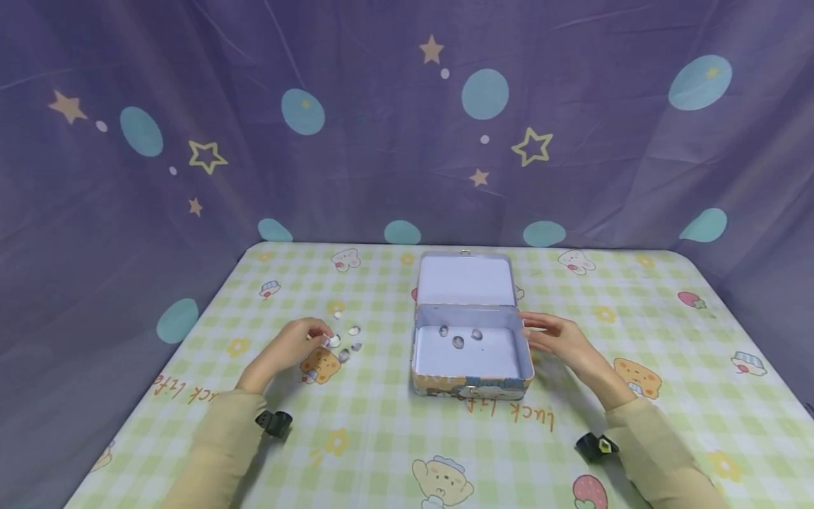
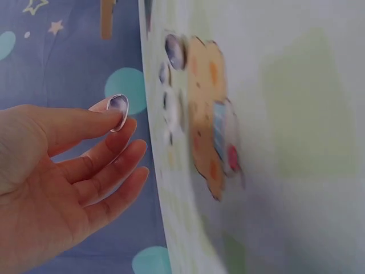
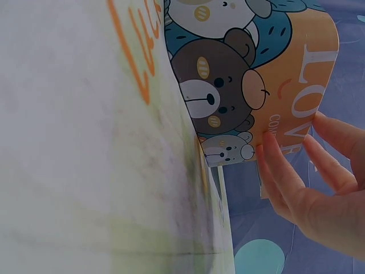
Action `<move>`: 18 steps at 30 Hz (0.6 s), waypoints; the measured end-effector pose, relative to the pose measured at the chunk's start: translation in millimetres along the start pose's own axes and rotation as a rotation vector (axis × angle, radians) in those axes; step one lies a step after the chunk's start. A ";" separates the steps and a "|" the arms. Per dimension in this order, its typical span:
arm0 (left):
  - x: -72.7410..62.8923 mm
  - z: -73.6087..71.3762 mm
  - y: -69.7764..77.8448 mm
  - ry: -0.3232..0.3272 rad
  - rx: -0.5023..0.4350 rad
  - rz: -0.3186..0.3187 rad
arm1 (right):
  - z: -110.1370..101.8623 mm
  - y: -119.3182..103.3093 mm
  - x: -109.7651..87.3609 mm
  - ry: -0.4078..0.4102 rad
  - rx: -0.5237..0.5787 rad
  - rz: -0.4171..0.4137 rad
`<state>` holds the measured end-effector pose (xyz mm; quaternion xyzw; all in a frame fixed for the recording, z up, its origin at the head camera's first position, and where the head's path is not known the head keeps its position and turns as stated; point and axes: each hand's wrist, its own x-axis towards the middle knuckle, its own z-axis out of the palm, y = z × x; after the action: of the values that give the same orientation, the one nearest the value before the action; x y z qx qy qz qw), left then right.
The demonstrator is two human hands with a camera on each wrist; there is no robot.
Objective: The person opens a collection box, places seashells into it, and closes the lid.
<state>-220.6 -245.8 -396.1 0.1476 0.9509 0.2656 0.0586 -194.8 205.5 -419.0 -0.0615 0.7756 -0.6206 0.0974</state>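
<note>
Between thumb and index finger, my left hand (image 1: 289, 348) pinches a small purple-white seashell (image 2: 118, 112) over the left side of the table. Several loose shells (image 1: 345, 355) lie on the cloth by those fingertips. Right of them stands a hinged tin box (image 1: 472, 385), its lid (image 1: 466, 280) swung back, with three shells (image 1: 458, 342) on the white floor inside. At the box's right side is my right hand (image 1: 566, 345). The right wrist view has its fairly straight fingertips resting against the orange wall printed with cartoon bears (image 3: 214, 85).
A green-checked tablecloth (image 1: 381, 438) with printed cartoons covers the table. Behind and beside it hangs a purple curtain (image 1: 394, 141) with stars and blue dots. A small black device (image 1: 275, 423) sits at the left wrist, and another black device (image 1: 596, 447) at the right.
</note>
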 end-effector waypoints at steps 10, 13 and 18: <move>13.1 -0.1 22.0 -0.021 -0.009 0.082 | -0.2 1.1 1.1 0.000 0.000 0.000; 16.7 0.4 29.5 -0.010 -0.014 0.136 | -0.1 2.4 1.9 0.004 0.000 0.007; 23.0 1.9 39.5 -0.019 -0.030 0.162 | -0.3 2.9 2.2 0.001 -0.006 -0.001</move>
<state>-232.2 -205.5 -377.8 0.2256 0.9311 0.2826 0.0480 -196.9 206.0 -421.9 -0.0617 0.7773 -0.6186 0.0964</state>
